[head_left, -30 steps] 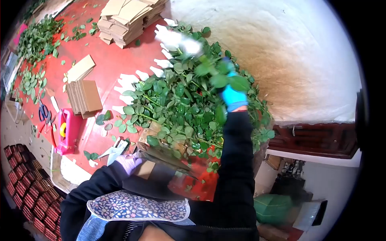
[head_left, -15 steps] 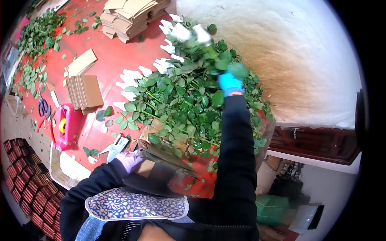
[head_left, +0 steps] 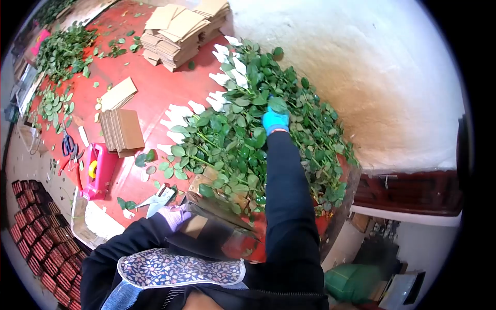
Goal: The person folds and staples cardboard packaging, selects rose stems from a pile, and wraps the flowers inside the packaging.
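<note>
My right hand (head_left: 276,121), in a blue glove, reaches into a pile of leafy rose stems (head_left: 235,129). Its fingers are closed around stems, partly hidden behind a large leaf. White-covered rose heads (head_left: 239,72) point up and left from the pile. At the near table edge, my left hand (head_left: 174,216), in a light purple glove, has its fingers curled on the edge of a dark board (head_left: 206,232) with a brown cardboard patch. Just beyond that hand lies a silvery metal tool (head_left: 155,202), whose kind is unclear.
Cardboard pieces stand stacked (head_left: 181,33) at the back and in a smaller stack (head_left: 123,132) on the red table (head_left: 170,88). A pink tape dispenser (head_left: 99,173), scissors (head_left: 67,142) and pruners (head_left: 74,155) lie left. A stained wall (head_left: 372,93) rises at the right.
My right hand has moved left and lower in the view; the white rose heads that were blurred in motion now rest on the pile. The left hand stays at the board.
</note>
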`<move>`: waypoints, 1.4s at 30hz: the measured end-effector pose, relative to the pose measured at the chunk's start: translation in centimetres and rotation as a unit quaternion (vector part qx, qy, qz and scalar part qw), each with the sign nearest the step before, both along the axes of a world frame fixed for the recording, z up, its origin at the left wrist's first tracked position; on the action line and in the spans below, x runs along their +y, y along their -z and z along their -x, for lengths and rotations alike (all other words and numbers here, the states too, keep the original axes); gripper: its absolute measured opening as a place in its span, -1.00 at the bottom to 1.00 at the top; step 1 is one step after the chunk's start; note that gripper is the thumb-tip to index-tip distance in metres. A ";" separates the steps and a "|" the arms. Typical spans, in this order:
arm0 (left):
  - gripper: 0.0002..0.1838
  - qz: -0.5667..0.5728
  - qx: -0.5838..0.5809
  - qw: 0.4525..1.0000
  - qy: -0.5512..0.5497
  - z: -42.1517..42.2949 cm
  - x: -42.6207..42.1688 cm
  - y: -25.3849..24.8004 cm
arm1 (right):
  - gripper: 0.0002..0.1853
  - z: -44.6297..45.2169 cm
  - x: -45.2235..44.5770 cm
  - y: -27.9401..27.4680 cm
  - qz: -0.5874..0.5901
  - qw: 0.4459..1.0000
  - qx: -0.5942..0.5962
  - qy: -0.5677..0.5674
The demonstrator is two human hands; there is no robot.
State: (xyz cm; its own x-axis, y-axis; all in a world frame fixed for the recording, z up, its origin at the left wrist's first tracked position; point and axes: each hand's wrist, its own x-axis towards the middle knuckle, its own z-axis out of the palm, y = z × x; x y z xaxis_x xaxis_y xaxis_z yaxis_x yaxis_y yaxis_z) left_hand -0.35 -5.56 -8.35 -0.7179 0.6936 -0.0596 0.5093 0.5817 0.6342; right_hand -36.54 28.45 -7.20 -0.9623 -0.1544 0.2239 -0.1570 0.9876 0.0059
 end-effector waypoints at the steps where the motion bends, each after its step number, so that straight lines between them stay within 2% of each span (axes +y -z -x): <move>1: -0.61 0.038 -0.010 0.999 0.008 -0.1 0.0 0.2 | -0.61 0.1 1.0 0.5 0.016 0.999 0.033 -0.021; 2: -0.61 0.030 -0.015 0.999 0.001 -0.4 0.1 0.5 | -0.53 0.2 0.7 -2.4 -0.014 0.994 -0.101 0.047; 3: -0.61 0.024 -0.015 1.000 -0.002 -0.5 0.0 0.8 | -0.42 0.1 0.3 -5.6 -0.062 0.964 -0.235 0.108; 4: -0.61 0.017 -0.013 1.000 -0.002 -0.4 0.1 1.1 | -0.41 -0.4 0.2 -7.8 -0.052 0.957 -0.260 0.119; 6: -0.58 0.000 -0.028 1.000 -0.004 -0.3 0.1 1.4 | -0.61 -1.1 3.3 -8.4 0.025 0.979 -0.149 0.138; 7: -0.58 0.004 -0.022 1.000 -0.002 -0.1 0.2 1.1 | -0.71 -0.4 6.3 -8.9 -0.135 0.979 -0.155 0.001; 8: -0.58 0.010 -0.016 1.000 0.001 0.0 0.1 0.4 | -0.79 0.1 8.8 -9.2 -0.287 0.935 -0.157 -0.136; 10: -0.59 0.005 -0.025 1.000 0.002 0.0 0.2 0.1 | -0.83 -2.4 9.3 -12.5 -0.228 0.963 -0.046 -0.135; 11: -0.59 0.014 -0.029 0.999 0.002 -0.2 0.1 0.5 | -0.84 -3.1 9.0 -13.3 -0.117 0.980 0.046 -0.153; 12: -0.60 0.022 -0.031 0.999 0.001 -0.1 0.1 0.8 | -0.84 -3.9 9.2 -13.7 -0.121 0.980 0.048 -0.149; 14: -0.61 0.010 -0.033 0.999 0.004 0.2 0.0 0.7 | -0.84 -4.8 9.6 -14.1 -0.247 0.956 -0.046 -0.152; 15: -0.61 0.018 -0.043 0.999 0.012 0.2 0.0 0.7 | -0.84 -5.0 9.4 -13.8 -0.175 0.972 -0.038 -0.149; 19: -0.61 0.011 -0.046 0.999 0.001 0.1 -0.1 0.2 | -0.80 -5.3 9.2 -13.3 -0.135 0.962 -0.055 -0.231; 21: -0.60 -0.010 -0.038 0.999 -0.005 0.4 -0.2 -0.5 | -0.79 -6.0 8.5 -13.8 -0.112 0.965 -0.014 -0.238; 22: -0.59 0.018 -0.056 0.998 0.007 0.8 -0.2 -1.5 | -0.79 -6.4 8.2 -14.0 -0.085 0.966 0.025 -0.241; 23: -0.57 0.047 -0.075 0.996 0.022 1.0 -0.3 -2.1 | -0.79 -6.5 9.6 -14.0 -0.163 0.965 -0.008 -0.207; 24: -0.57 0.047 -0.075 0.996 0.026 0.8 -0.2 -1.7 | -0.79 -6.4 13.0 -13.8 -0.163 0.965 -0.008 -0.203; 26: -0.55 0.038 -0.043 0.998 0.013 0.4 0.0 -0.4 | -0.82 -6.7 20.9 -12.6 -0.127 0.957 0.119 -0.231; 27: -0.55 0.052 -0.054 0.997 0.020 0.4 0.0 -0.6 | -0.84 -9.2 19.3 -16.4 -0.199 0.980 0.022 -0.021; 29: -0.53 0.062 -0.056 0.996 0.010 0.0 0.1 0.0 | -0.85 -14.2 20.8 -22.3 -0.356 0.925 0.039 0.129; 30: -0.52 0.059 -0.050 0.997 0.007 0.0 0.2 0.1 | -0.85 -16.3 23.9 -25.2 -0.448 0.871 0.065 0.190; 32: -0.48 0.080 -0.048 0.995 0.024 0.0 0.1 0.6 | -0.82 -21.8 31.8 -30.4 -0.643 0.695 0.124 0.295; 33: -0.49 0.039 -0.010 0.999 0.016 -0.1 0.1 0.7 | -0.79 -25.5 34.7 -32.4 -0.677 0.637 0.143 0.340; 34: -0.50 -0.003 0.028 1.000 0.008 -0.2 -0.1 0.8 | -0.77 -29.6 37.7 -34.4 -0.646 0.643 0.168 0.376; 36: -0.48 0.040 -0.012 0.999 0.025 0.0 -0.2 -0.1 | -0.72 -37.8 43.5 -38.4 -0.580 0.647 0.221 0.442; 38: -0.51 0.018 0.002 0.999 0.027 0.0 -0.1 0.5 | -0.73 -42.6 43.9 -40.1 -0.490 0.680 0.279 0.468; 40: -0.52 0.015 0.006 0.999 0.036 0.0 -0.2 0.3 | -0.74 -45.2 42.1 -40.5 -0.383 0.750 0.334 0.423; 42: -0.50 -0.016 0.041 0.998 0.051 0.1 -0.3 1.7 | -0.75 -45.8 37.3 -39.0 -0.222 0.849 0.361 0.315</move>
